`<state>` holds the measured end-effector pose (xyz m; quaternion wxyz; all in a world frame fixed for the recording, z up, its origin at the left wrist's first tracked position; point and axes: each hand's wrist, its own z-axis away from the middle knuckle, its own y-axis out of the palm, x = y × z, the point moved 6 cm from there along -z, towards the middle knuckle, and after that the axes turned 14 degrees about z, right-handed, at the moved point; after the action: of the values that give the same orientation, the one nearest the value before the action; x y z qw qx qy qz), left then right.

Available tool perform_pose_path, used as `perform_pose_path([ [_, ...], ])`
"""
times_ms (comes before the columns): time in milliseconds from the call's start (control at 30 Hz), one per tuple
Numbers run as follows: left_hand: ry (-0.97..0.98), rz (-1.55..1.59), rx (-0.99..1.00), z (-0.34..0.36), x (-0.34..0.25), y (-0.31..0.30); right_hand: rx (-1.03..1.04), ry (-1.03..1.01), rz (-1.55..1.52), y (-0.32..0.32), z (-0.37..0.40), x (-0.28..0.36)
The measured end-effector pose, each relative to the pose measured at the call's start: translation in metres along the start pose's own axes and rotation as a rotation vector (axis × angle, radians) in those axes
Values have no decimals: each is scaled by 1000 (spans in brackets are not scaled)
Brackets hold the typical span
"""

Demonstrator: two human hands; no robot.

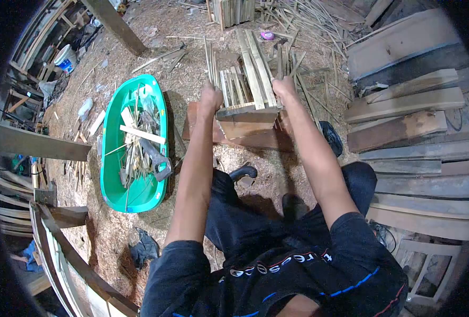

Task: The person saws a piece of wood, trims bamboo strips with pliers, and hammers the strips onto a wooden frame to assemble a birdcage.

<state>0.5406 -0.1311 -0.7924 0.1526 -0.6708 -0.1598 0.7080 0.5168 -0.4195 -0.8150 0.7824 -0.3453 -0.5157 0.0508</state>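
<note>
Between my two hands is a bundle of thin wooden strips (253,68), resting over a wooden block (247,127) with a pale front face. My left hand (211,98) is closed round thin strips at the bundle's left side. My right hand (284,89) is closed at the right side, against the strips there. Both arms are stretched forward. Beneath the block lies a reddish-brown board (197,124). The undersides of both hands and the ends of some strips are hidden.
A green tub (107,179) holding wood scraps stands at left. Planks (409,105) are laid along the right. A pink tape measure (267,35) and loose strips lie beyond the bundle. A post (115,26) stands at upper left; a curved wooden frame (76,259) is at lower left.
</note>
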Motion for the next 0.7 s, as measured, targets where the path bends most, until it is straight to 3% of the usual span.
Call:
perform_pose_path([
  [133,385,-108,-142,-9,1,8,0,-17,-14,-8,7,13],
  [267,449,-389,-133,27,-31,6,-25,12,16,-12,11,17],
  [367,398,-267,-24,38,-28,10,193,33,-119,-30,37,32],
  [400,469,-300,-64,42,-25,12,279,-5,-187,-8,5,12],
  [500,456,-462,-15,75,-49,16,278,-67,-92,-1,-10,5],
  [533,573,-481,-86,79,-50,20,218,-102,-68,-23,22,23],
  [633,381,-448,-30,80,-40,24,72,-172,28,-20,18,13],
  [667,549,-503,-143,85,-41,26,162,-172,-63,-18,18,3],
  [700,522,-482,-150,90,-40,29,191,-157,-107,-14,17,-8],
])
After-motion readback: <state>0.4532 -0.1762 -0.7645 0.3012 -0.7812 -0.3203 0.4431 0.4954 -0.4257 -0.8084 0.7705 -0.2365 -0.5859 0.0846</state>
